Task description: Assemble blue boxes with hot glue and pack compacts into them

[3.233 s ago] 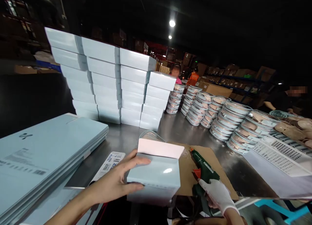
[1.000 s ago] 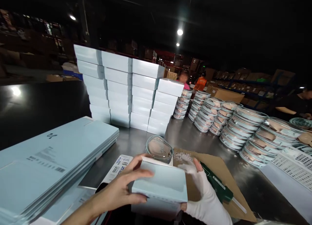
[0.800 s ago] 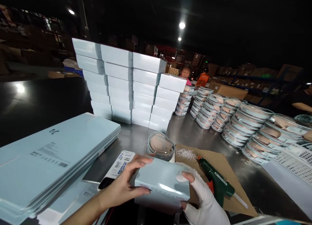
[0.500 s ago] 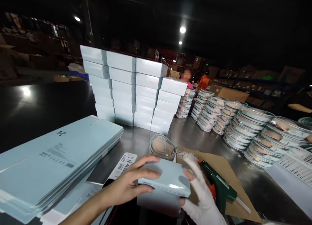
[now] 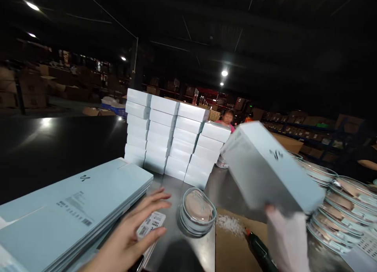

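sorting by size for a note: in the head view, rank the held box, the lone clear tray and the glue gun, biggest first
1. box, though it is nearest the camera
2. tray
3. glue gun, partly hidden

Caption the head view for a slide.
Gloved right hand lifts a pale blue box above the steel table; bare left hand hovers over a small label.

The left hand [image 5: 134,234] is bare, palm down, fingers spread and loosely extended forward, gripping nothing. The right hand [image 5: 287,240], in a white glove, is raised, fingers closed in a grip.
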Motion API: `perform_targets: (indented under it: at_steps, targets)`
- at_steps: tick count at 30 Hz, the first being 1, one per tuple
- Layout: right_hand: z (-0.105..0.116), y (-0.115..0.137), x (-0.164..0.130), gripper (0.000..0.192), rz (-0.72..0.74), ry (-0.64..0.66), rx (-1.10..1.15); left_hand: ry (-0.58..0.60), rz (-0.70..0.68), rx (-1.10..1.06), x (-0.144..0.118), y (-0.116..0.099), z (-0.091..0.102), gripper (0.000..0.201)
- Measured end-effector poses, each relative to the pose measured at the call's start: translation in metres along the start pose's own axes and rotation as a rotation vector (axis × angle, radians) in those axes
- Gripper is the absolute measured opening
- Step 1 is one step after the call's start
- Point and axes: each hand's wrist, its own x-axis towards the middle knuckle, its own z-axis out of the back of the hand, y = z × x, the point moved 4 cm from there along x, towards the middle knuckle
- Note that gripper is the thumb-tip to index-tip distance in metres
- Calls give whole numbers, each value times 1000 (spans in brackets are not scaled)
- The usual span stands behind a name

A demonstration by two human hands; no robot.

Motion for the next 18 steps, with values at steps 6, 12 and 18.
perform_targets:
  at_steps: [6, 12, 18]
  targets:
    - [-65, 55, 195, 73, 215, -81, -715, -239, -71, 414, -22, 26, 80, 26]
    - [-151, 49, 258, 58, 250, 190, -798, -293, -81, 690, -27, 64, 119, 32]
    - [-135, 53, 220, 70, 275, 179, -664, -387, 207, 1094, 15, 77, 176, 58]
